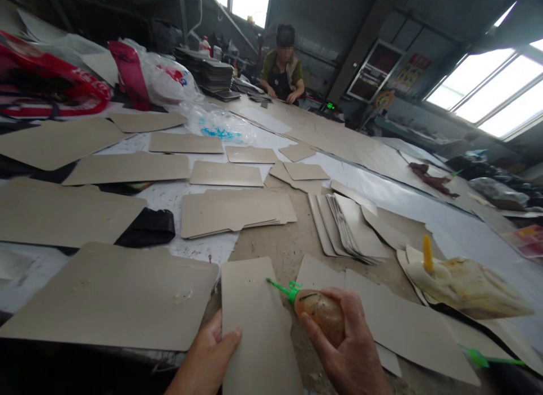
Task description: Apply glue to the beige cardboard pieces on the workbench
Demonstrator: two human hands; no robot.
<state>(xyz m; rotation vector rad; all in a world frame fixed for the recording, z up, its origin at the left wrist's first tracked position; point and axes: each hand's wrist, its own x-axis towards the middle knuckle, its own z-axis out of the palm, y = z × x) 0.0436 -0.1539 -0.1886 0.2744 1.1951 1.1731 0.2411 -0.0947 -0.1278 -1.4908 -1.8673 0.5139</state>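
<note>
Head view looks down on both of my hands at the near edge of the bench (275, 245). My right hand (352, 350) comes in from the lower right, fingers and thumb wrapped round a small glue bottle (320, 311) with amber contents. The bottle lies nearly level, its green nozzle (280, 287) pointing left with the tip on or just above the upper right part of a tall grey card panel (258, 327). My left hand (210, 355) lies flat and unclenched, grasping nothing, its fingertips pressing on the lower left edge of that same panel.

To the left a large card sheet (114, 296) lies flat beside the panel. Past the nozzle sit a stack of cut cards (235, 211) and a fanned pile of narrower cards (348, 225). More single pieces spread across the white-covered part of the bench further back. At the right a bigger squeeze bottle (462, 284) with a yellow spout lies on its side on loose cards, well apart from my right hand. A black cloth (148, 225) sits between sheets at the left. Red and white plastic bags (55, 81) are heaped at the far left. At the far end another person (283, 67) works with both hands on the bench.
</note>
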